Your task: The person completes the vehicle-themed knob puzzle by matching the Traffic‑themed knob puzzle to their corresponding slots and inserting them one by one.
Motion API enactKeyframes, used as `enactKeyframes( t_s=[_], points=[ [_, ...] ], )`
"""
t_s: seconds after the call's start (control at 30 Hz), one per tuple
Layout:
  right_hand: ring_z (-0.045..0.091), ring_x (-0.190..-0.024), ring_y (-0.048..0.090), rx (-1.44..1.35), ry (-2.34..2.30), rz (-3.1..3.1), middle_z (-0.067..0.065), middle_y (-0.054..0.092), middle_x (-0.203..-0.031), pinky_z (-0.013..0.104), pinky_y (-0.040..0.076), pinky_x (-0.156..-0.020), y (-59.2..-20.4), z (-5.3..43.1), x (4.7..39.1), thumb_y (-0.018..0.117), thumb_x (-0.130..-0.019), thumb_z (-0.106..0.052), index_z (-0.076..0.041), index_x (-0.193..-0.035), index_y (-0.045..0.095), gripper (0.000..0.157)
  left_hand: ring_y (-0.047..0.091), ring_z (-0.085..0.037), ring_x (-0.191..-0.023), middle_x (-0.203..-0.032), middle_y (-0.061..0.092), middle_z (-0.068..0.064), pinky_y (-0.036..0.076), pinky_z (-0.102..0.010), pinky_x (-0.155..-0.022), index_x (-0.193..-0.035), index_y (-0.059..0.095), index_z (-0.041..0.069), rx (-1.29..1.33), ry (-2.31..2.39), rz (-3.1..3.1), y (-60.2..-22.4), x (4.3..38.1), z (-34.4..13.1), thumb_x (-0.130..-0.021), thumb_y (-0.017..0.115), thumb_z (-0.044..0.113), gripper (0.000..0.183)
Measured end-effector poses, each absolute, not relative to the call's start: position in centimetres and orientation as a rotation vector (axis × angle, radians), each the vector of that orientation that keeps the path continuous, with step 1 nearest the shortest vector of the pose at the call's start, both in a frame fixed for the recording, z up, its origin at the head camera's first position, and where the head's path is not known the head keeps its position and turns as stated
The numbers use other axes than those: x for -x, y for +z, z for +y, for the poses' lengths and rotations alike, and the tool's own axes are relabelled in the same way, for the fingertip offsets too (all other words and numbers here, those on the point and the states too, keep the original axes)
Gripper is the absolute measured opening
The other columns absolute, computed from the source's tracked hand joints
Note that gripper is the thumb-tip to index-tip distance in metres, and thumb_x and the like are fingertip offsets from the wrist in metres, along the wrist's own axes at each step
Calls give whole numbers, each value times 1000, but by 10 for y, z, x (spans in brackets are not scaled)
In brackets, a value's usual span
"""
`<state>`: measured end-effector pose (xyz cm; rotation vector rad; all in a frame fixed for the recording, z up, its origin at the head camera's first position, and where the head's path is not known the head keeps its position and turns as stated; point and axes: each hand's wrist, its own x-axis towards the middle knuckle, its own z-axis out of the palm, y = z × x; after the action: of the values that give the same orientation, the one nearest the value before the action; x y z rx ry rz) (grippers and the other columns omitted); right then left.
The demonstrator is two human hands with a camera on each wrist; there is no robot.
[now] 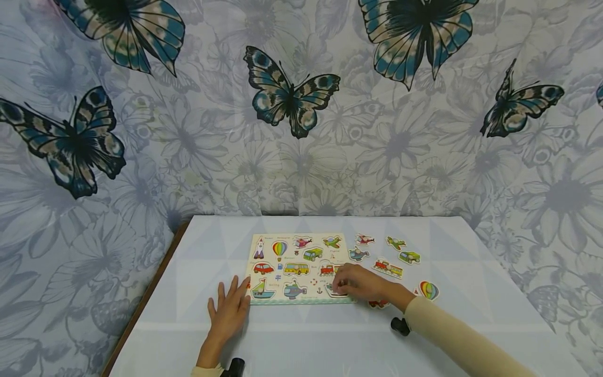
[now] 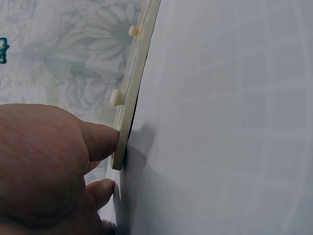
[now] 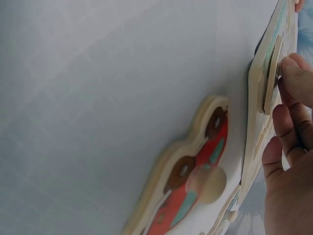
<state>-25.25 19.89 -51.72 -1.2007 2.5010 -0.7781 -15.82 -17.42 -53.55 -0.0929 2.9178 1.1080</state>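
A wooden puzzle board (image 1: 282,250) with printed vehicles lies on the white table. Over its lower right corner, my right hand (image 1: 360,283) pinches the knob of a wooden puzzle piece (image 3: 272,81). That piece sits against the board's face at the ship picture, and the hand covers part of it. My left hand (image 1: 229,306) rests at the board's left edge, its fingers spread and the thumb (image 2: 102,142) touching the rim. Just beside the board, a red car piece (image 3: 195,181) with a round knob lies near the right hand, partly hidden by it in the head view.
Loose knobbed pieces lie right of the board: a train (image 1: 388,268), a green jeep (image 1: 409,257), a plane (image 1: 395,243), a helicopter (image 1: 365,239), a submarine-like piece (image 1: 359,254) and a balloon (image 1: 429,290). A butterfly-patterned wall covering (image 1: 301,173) stands behind the table.
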Motion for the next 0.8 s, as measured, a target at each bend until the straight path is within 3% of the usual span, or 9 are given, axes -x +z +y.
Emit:
enactKeyframes(
  t_s=[0.8],
  points=[
    [0, -89, 54, 1267, -788, 2511, -18, 63, -101, 26, 49, -86, -523, 197, 255, 64, -99, -26, -28, -102, 72, 9, -1, -60, -147, -161, 23, -29, -8, -78, -107, -151, 45, 12, 97, 1106, 2921, -537, 159, -174, -103, 52, 21, 50]
  ],
)
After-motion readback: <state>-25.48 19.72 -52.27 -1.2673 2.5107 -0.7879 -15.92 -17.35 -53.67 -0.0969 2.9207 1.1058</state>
